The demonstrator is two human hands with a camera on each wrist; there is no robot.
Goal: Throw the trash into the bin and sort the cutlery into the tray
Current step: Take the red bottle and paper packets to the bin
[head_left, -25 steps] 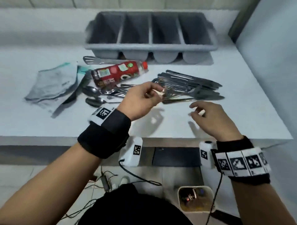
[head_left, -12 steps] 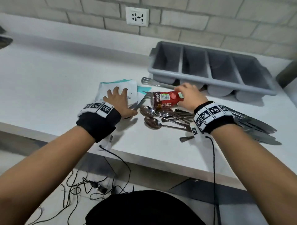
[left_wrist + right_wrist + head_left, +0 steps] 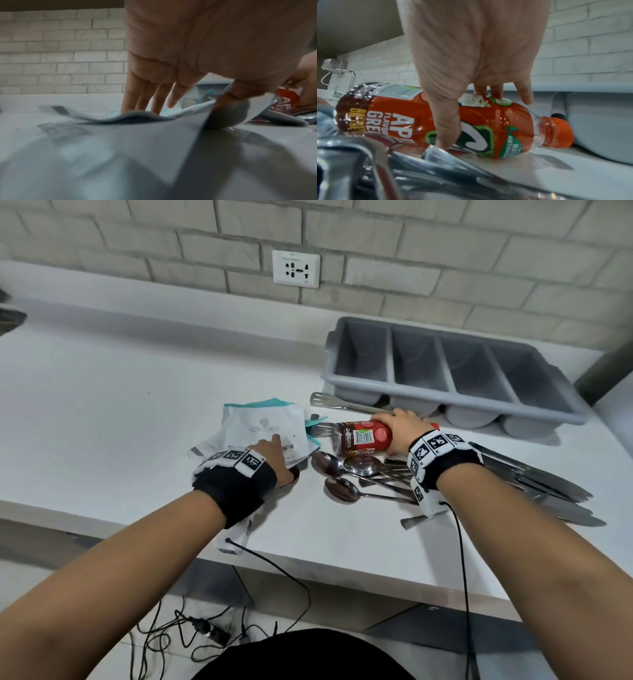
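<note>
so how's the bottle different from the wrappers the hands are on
The bottle is a round, red-labelled body lying on its side; the wrappers are thin white and teal sheets lying crumpled in a loose pile. The right hand curls over the bottle, thumb on the near side, while the left hand has fingers on top of the wrappers and thumb under an edge. Both lie on the counter beside the cutlery.

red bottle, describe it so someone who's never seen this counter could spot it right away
Find the grey four-slot cutlery tray at the back of the white counter. Just in front of it, the bottle lies on its side under the right hand. It is the only red thing among grey spoons and pale wrappers.
</note>
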